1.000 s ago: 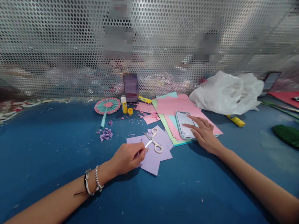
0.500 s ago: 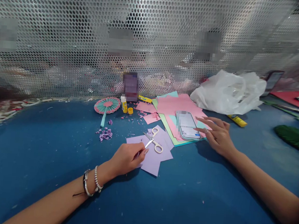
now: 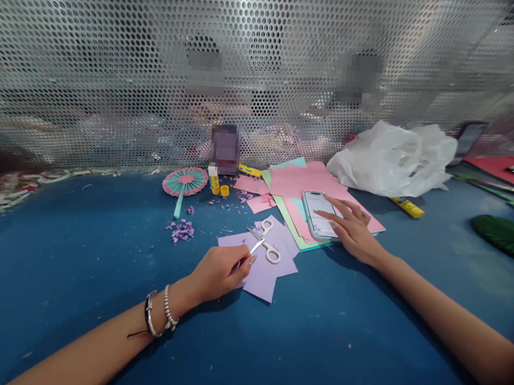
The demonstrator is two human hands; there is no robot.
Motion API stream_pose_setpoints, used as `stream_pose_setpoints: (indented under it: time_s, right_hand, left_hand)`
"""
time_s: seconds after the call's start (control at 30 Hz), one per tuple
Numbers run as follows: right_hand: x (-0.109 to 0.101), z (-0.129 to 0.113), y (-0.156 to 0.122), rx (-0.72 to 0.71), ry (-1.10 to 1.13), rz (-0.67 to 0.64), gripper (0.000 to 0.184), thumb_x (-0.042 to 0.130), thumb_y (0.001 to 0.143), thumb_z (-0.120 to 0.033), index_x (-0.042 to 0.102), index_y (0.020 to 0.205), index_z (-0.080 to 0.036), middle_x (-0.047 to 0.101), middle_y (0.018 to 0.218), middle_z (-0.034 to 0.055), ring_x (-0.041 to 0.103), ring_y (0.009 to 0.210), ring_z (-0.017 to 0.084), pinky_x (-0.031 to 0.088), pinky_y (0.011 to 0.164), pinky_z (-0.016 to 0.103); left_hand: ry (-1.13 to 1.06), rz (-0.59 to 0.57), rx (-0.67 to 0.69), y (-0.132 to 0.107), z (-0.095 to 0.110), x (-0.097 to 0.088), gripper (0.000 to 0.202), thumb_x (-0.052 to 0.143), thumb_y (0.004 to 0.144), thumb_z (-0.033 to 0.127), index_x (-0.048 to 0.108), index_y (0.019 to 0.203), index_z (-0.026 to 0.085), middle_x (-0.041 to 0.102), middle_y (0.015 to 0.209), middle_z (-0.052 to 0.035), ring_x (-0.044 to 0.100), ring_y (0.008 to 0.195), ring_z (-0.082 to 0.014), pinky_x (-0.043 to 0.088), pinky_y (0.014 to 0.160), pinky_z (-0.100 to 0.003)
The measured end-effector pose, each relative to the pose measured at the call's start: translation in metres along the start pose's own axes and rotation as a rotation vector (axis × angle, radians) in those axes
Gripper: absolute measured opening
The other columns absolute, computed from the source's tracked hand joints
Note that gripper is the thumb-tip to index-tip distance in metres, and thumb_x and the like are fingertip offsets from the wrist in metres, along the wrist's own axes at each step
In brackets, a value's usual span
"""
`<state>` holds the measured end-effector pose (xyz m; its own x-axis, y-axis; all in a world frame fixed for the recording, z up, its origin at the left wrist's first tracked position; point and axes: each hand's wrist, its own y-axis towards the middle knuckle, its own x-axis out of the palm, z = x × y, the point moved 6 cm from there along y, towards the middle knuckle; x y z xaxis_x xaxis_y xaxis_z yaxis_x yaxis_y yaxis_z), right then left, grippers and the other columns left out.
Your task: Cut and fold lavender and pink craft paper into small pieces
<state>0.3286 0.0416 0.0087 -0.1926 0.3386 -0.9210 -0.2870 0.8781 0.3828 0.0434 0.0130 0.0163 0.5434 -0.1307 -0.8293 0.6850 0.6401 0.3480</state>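
Note:
My left hand (image 3: 224, 271) is closed over the lilac paper (image 3: 261, 283), fingers curled. One blade of the white-handled scissors (image 3: 272, 253) runs in between its thumb and index finger; the blade's tip is hidden there. The scissors lie splayed on the paper. On the right, my right hand (image 3: 355, 231) reaches over a smartphone (image 3: 321, 221) with its fingers stretched out and apart, the fingertips over the lit screen; whether they touch it I cannot tell. Beneath the phone is a stack of pink, green and blue paper (image 3: 302, 187).
A paper rosette on a stick (image 3: 185, 182), a glue stick (image 3: 214, 181), its yellow cap (image 3: 224, 190) and purple scraps (image 3: 181, 231) lie left of the stack. Behind them rises a perforated metal screen (image 3: 136, 88). A white plastic bag (image 3: 388, 161) and yellow tube (image 3: 408, 207) sit right.
My right hand has shifted left and slightly up, so its fingers now reach across the phone's screen. My left hand and the scissors have stayed where they were.

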Motion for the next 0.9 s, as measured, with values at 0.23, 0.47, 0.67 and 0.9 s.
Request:
stream_pose_setpoints:
  time_s: [0.23,0.47,0.67,0.9]
  right_hand:
    - [-0.006,-0.003,-0.001,0.024,-0.019,0.065,0.039,0.024,0.094,-0.034,0.054,0.120,-0.036,0.031,0.144,-0.0052,0.032,0.125,0.025,0.028,0.093,0.048]
    - [-0.015,0.010,-0.010,0.040,-0.030,0.175,0.042,0.024,0.093,-0.029,0.060,0.112,-0.038,0.046,0.134,-0.0052,0.041,0.118,0.026,0.029,0.089,0.049]
    - [-0.011,0.007,-0.010,0.017,-0.054,0.128,0.040,0.025,0.092,-0.029,0.059,0.112,-0.039,0.043,0.136,-0.0064,0.040,0.119,0.026,0.029,0.089,0.050]
    - [-0.010,0.009,-0.010,0.019,-0.064,0.128,0.041,0.026,0.092,-0.028,0.060,0.111,-0.040,0.044,0.135,-0.0063,0.041,0.118,0.027,0.028,0.089,0.050]
  left_hand:
    - [-0.002,-0.014,-0.010,0.000,0.001,-0.001,0.027,0.035,0.092,0.027,0.046,0.069,0.017,0.045,0.055,0.0045,0.038,0.048,-0.0080,0.029,0.048,-0.022]
    - [-0.010,-0.020,-0.018,0.000,0.001,0.000,0.028,0.034,0.092,0.027,0.046,0.069,0.017,0.044,0.054,0.0045,0.038,0.047,-0.0080,0.028,0.048,-0.022]
    - [-0.017,-0.018,-0.014,0.000,0.000,0.000,0.027,0.035,0.092,0.026,0.046,0.069,0.017,0.044,0.054,0.0043,0.038,0.047,-0.0080,0.028,0.047,-0.022]
    - [-0.018,-0.027,-0.020,0.000,0.000,0.000,0.027,0.035,0.092,0.027,0.045,0.069,0.017,0.045,0.055,0.0043,0.038,0.048,-0.0081,0.029,0.048,-0.023]
